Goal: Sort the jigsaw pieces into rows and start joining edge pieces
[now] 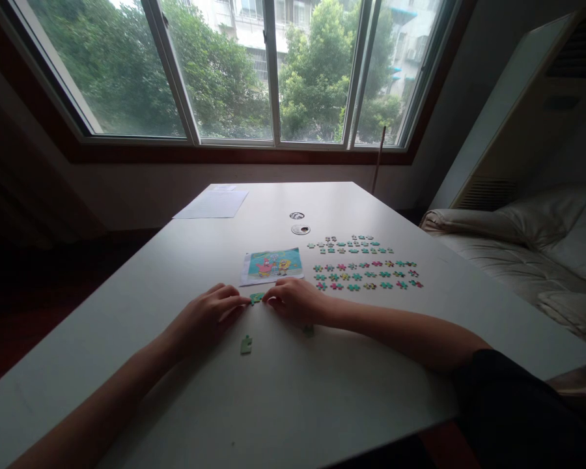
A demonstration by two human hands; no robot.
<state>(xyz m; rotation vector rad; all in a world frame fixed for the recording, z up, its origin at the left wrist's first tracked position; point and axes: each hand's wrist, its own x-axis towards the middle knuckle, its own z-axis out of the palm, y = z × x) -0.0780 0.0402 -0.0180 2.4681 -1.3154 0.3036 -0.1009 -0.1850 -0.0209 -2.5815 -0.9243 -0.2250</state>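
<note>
Small green-and-yellow jigsaw puzzle pieces (256, 298) lie between my hands on the white table; whether they interlock is too small to tell. From the left, the fingertips of my left hand (215, 307) press on their edge, thumb tucked below. My right hand (293, 299) pinches at their right edge, its fingers curled together. Nearer to me, a single green puzzle piece (246, 344) lies loose. Another dark green piece (308, 331) rests under my right wrist, partly shaded. Just beyond my hands is a picture sheet (275, 264) with cartoon figures on turquoise.
Several rows of loose puzzle pieces (366, 267) spread on the right of the white table (176, 404). Two round discs (301, 230) lie farther back. White papers (212, 203) sit at the far left corner. A pale sofa (508, 241) stands to the right, below a window.
</note>
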